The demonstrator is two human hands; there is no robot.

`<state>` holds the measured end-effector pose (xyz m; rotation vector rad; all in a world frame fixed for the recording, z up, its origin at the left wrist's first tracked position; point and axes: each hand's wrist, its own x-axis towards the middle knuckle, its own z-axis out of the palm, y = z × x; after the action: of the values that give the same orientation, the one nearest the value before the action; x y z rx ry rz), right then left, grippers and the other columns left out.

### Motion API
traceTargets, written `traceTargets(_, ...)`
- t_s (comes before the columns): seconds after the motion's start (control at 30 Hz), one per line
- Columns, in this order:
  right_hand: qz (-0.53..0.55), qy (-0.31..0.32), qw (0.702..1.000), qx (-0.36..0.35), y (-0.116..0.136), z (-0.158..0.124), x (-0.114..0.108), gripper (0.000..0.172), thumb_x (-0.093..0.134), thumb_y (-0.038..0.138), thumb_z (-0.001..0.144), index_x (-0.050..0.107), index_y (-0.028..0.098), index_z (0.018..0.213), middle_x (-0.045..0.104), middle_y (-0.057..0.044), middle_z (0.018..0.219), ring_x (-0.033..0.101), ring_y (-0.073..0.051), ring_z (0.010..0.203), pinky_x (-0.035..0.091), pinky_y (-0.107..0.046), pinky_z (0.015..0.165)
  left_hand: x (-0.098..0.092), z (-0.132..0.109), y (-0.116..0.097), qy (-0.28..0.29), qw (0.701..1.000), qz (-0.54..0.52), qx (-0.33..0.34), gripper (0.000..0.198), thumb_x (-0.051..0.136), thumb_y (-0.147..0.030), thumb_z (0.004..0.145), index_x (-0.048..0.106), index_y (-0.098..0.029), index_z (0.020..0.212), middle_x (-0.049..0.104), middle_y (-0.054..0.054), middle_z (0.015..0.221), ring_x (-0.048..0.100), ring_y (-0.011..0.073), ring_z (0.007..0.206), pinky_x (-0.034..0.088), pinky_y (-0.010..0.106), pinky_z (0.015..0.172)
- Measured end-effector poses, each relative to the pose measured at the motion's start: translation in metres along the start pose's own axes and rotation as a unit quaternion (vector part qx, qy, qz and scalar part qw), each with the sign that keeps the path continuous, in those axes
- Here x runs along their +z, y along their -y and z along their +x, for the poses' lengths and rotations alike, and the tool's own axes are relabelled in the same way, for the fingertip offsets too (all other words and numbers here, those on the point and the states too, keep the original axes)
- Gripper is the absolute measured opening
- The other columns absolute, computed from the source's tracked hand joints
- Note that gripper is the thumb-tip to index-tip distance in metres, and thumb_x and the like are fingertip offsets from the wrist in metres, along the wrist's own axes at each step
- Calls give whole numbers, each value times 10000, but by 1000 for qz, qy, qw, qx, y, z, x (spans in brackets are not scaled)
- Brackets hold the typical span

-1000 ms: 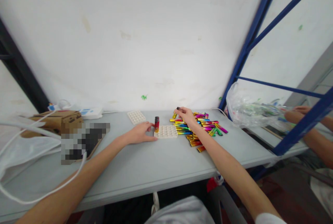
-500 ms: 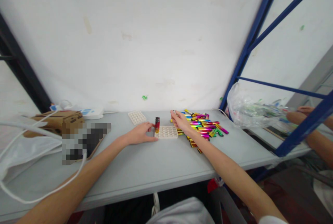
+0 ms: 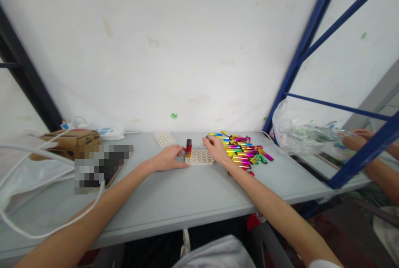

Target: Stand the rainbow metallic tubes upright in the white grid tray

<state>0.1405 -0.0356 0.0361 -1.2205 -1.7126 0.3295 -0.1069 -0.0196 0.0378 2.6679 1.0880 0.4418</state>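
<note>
Rainbow-metallic sticks (image 3: pixel 241 151), cream tray (image 3: pixel 199 158)

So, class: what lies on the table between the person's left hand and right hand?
In the head view, the white cell tray lies between the left hand and right hand, with one red tube standing upright at its left corner.

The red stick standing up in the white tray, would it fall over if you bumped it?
Probably. The red stick is tall and thin and stands upright at the tray's corner, so a nudge could tip it. It looks small and light. The left hand rests beside it, which may steady the tray.
</note>
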Motion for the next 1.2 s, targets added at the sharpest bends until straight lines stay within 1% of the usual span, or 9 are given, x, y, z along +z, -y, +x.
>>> traceTargets(0.2,-11,93,992,-90,14,-10,-1,342,438,483,1045,516,213,850,539,32,713,487,-147,670,337,-266,647,5,0,7,-9,1000,3,11,642,658,-708,793,666,-155,1119,669,79,966,638,260,862,476,321,767)
traceTargets(0.33,-62,144,972,-176,19,-13,0,374,434,461,1072,566,193,847,602,-23,828,532,-160,775,366,-271,716,9,-1,12,-15,1000,2,19,628,658,-722,799,663,-163,1085,677,80,969,641,261,866,480,325,767)
traceTargets(0.43,-83,184,964,-173,19,-12,1,410,472,476,1067,567,190,789,581,9,713,493,-136,652,330,-262,649,8,-1,11,-17,1000,3,19,609,660,-717,798,669,-170,1066,681,76,953,643,262,856,481,329,766)
traceTargets(0.6,-77,154,976,-136,15,-11,3,404,544,458,1047,584,180,757,653,-3,699,549,-131,629,326,-247,623,5,0,5,-10,1000,16,10,590,661,-694,788,673,-161,1042,670,79,929,638,263,837,476,331,757)
traceTargets(0.77,-94,241,956,-138,10,-9,7,323,519,404,1070,667,157,924,746,-43,803,640,-148,688,396,-242,683,6,1,6,-12,1000,13,9,575,667,-687,774,675,-174,1033,660,69,921,633,259,840,465,320,753)
traceTargets(0.9,-175,225,942,-175,13,-9,12,352,560,427,1048,725,143,920,745,-79,833,638,-164,725,389,-260,703,6,1,5,-15,1000,6,11,568,674,-688,772,675,-178,1022,665,66,920,635,255,845,463,318,761)
traceTargets(1.03,-165,255,938,-168,18,-10,13,425,562,481,1035,739,145,844,719,-53,759,590,-139,653,355,-248,647,4,0,3,-14,1000,7,9,579,660,-701,782,674,-173,1019,677,73,927,643,262,850,470,322,757)
traceTargets(1.13,-164,213,952,-146,14,-3,3,522,403,445,1102,741,142,845,722,-58,760,601,-149,684,380,-255,696,4,0,2,-11,1000,8,10,584,663,-681,780,675,-170,1063,684,78,944,653,270,868,482,333,786)
traceTargets(1.2,-185,173,960,-118,4,10,-10,501,371,382,1115,754,135,907,747,-80,831,643,-167,771,413,-261,777,3,0,2,-12,1000,10,8,581,665,-682,777,678,-175,1060,689,83,956,654,272,871,489,341,797)
